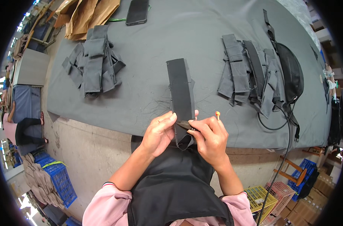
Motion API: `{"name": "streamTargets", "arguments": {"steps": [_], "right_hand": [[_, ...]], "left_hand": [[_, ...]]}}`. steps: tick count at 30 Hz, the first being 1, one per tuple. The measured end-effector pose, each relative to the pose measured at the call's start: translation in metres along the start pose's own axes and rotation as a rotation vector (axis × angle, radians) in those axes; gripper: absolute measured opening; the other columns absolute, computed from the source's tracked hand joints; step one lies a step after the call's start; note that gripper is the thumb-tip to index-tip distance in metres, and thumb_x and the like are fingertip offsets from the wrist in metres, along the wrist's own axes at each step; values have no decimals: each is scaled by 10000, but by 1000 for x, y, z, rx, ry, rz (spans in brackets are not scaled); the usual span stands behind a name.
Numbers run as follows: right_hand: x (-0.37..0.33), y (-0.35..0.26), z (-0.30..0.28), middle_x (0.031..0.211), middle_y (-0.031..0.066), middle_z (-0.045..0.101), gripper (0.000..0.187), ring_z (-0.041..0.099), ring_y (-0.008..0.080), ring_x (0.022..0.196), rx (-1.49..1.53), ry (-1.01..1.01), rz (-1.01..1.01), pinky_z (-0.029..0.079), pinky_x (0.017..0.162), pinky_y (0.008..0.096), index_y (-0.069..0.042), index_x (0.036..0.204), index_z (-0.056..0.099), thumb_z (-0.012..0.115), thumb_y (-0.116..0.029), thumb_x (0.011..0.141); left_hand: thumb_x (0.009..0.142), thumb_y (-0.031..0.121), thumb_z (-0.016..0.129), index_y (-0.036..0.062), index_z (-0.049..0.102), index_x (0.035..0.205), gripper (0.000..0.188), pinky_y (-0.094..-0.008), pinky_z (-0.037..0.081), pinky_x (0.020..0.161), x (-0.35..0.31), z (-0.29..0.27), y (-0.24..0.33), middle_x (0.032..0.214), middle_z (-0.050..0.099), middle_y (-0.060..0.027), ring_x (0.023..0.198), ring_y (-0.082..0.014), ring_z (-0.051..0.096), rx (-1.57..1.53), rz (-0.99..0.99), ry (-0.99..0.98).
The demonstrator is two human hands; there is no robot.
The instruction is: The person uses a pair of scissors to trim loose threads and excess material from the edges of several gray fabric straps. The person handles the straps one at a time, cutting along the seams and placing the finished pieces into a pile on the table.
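A long dark grey fabric strip (181, 86) lies on the table's near edge, its lower end folded into a loop over my apron. My left hand (158, 133) grips the strip's left side near that end, thumb and fingers pressed together. In my right hand (211, 137) is a pair of small dark thread snips (185, 125), their blades lying across the strip close to my left fingertips. A small orange-tipped piece (217, 113) sticks up beside my right knuckles; I cannot tell what it belongs to. Loose dark threads (156, 103) are scattered left of the strip.
Grey fabric strips lie in a pile at left (94, 64) and another pile at right (235, 71). Beyond the right pile is a black waist bag (290, 71) with a cord. A phone (137, 12) and brown paper (86, 17) lie at the back. Crates (58, 180) stand on the floor.
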State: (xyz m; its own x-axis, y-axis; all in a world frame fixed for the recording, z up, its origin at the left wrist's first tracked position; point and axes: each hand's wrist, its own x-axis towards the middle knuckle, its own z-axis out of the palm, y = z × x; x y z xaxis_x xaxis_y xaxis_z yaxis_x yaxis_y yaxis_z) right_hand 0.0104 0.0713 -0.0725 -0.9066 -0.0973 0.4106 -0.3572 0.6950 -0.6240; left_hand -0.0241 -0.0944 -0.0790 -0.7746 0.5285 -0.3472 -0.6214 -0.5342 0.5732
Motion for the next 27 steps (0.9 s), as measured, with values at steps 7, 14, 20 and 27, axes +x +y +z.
{"name": "streamTargets", "arguments": {"steps": [7,14,20,27], "right_hand": [[-11,-3,1,715,21,561,212,535,179,603,83,123,81,381,551,309,-71,898,668,726,-39,696],[-14,-1,-1,723,50,550,205,518,191,615,173,101,180,414,563,297,-42,885,668,719,-6,689],[-12,5,4,714,45,526,214,488,160,604,191,85,202,400,522,264,-34,892,670,714,16,689],[-4,6,1,748,51,528,180,532,153,591,194,132,271,452,482,253,-42,902,665,703,-17,728]], "left_hand": [[996,240,350,-60,440,1249,403,-400,471,952,1,0,0,1241,531,-225,1139,-286,548,-10,1,31],[995,289,390,-2,521,1156,357,-371,511,868,3,-6,-2,1108,602,-152,999,-227,607,-5,-33,178],[975,256,473,26,542,1111,276,-313,504,824,2,-7,-7,1023,623,-68,931,-147,610,-41,-29,216],[968,256,493,23,543,1110,278,-287,511,815,2,-3,-7,1063,625,-102,934,-158,628,112,7,174]]}}
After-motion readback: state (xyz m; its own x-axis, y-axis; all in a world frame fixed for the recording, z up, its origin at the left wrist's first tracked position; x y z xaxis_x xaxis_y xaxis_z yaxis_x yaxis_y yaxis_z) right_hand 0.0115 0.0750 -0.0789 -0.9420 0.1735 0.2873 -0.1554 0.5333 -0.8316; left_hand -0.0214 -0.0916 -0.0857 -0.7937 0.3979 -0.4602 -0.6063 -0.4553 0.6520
